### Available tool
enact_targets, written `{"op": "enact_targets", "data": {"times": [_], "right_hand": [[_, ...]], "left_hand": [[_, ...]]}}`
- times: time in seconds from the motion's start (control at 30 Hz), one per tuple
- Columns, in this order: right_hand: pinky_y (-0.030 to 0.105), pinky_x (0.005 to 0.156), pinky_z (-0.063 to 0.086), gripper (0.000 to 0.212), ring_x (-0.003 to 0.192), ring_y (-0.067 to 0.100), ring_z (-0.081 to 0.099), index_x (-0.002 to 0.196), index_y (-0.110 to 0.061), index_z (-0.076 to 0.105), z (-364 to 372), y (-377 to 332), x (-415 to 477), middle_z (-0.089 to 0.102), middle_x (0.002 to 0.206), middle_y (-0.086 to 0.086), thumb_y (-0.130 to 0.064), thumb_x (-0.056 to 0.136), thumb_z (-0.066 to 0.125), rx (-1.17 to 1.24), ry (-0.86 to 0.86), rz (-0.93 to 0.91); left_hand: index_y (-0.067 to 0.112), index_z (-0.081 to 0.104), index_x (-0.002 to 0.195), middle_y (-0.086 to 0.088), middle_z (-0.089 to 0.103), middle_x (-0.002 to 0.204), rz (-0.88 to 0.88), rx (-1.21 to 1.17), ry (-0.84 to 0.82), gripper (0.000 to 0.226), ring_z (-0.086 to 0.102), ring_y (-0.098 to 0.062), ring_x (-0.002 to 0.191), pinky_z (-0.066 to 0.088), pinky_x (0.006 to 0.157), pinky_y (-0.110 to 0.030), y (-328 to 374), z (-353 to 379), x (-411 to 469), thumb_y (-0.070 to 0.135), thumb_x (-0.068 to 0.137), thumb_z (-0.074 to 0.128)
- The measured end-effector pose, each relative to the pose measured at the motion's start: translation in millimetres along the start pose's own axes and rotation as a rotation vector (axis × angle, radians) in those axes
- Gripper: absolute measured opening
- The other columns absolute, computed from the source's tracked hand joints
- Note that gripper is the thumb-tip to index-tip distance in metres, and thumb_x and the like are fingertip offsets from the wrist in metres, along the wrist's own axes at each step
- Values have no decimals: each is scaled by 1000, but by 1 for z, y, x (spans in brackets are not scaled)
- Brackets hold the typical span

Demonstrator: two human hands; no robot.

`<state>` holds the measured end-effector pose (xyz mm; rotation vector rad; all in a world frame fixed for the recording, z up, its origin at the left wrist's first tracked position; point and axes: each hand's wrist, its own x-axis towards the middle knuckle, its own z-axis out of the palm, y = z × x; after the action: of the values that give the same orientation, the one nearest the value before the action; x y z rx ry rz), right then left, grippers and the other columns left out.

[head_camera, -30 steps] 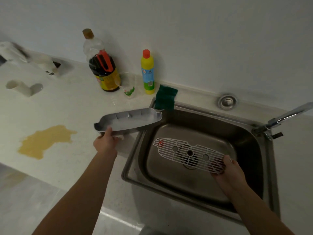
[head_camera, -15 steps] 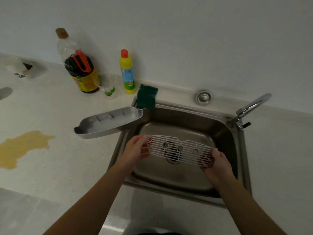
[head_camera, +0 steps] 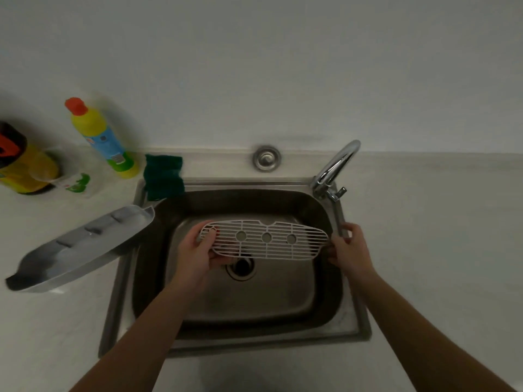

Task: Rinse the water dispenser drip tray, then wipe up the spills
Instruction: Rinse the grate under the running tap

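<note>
Head view shows the white drip tray grille held flat over the sink, above the drain; the left hand pinches its left end, while the right hand curls by its right tip, contact unclear. Best to keep one firm grip and bring it under the faucet, whose spout points away. The grey tray base overhangs the rim; sponge and detergent bottle stand clear

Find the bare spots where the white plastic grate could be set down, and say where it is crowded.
Free: the counter right of the chrome faucet, and the steel sink floor. Crowded: left of the sink, with grey drip tray, green sponge and yellow bottle.
</note>
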<state>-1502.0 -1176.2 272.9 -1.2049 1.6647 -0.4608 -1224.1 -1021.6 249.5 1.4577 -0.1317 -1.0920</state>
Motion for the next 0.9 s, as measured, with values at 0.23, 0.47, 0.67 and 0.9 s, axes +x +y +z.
{"op": "enact_targets", "data": {"times": [0.23,0.47,0.67,0.9], "right_hand": [[51,85,61,59,93,30,73,156,-27,33,-7,-46,99,73,112,16,-29,101,56,-211,34,-193],[35,84,46,30,100,31,66,129,-14,63,0,-35,111,72,118,16,-21,104,49,-332,98,-327],[22,65,37,33,81,12,59,133,-14,62,4,-32,106,62,103,0,-23,107,44,-305,90,-343],[22,60,38,36,78,3,57,138,-20,57,2,-31,97,65,96,-2,-33,108,41,-293,6,-308]], "left_hand": [[36,75,108,-4,79,111,-6,17,49,26,78,-25,100,65,72,-39,10,19,19,21,106,55],[21,69,120,-10,79,110,-34,12,99,23,78,-28,99,65,70,-37,5,32,29,15,107,51],[24,70,115,-9,80,108,-39,32,94,24,78,-26,97,64,69,-35,3,41,42,14,108,49],[25,72,115,-12,79,110,-20,0,79,25,79,-29,97,64,69,-39,3,44,50,14,108,51]]}}
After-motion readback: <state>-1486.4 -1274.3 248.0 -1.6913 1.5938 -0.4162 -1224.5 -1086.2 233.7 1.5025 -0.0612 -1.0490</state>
